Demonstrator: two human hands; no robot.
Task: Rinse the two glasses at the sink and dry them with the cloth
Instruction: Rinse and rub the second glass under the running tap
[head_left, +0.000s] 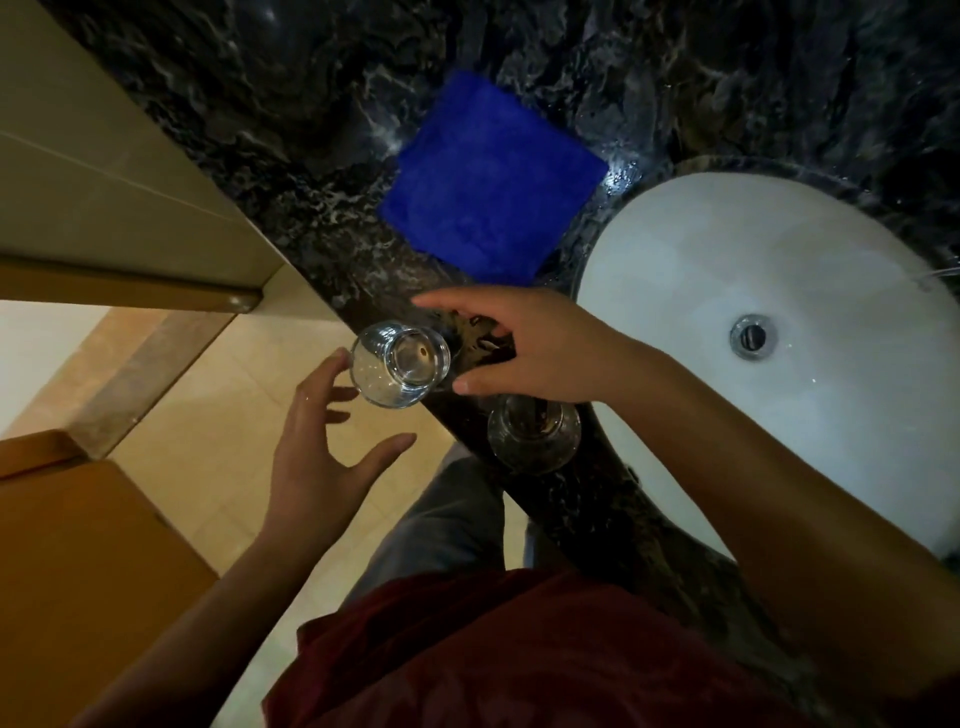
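Note:
Two clear glasses stand on the front edge of the dark marble counter (291, 130). The left glass (399, 364) sits between my hands. My left hand (322, 452) is open just left of it, fingers spread, fingertips near its side. My right hand (524, 348) hovers open to its right, thumb and fingers spread, not gripping anything. The second glass (535, 436) stands partly under my right wrist. A folded blue cloth (488, 176) lies flat on the counter behind the glasses. The white oval sink (727, 270) is to the right.
A chrome drain (751, 336) sits in the basin. A thin stream of water enters at the far right edge. Water droplets dot the counter near the cloth. Below left are tan floor tiles and a brown cabinet (78, 545).

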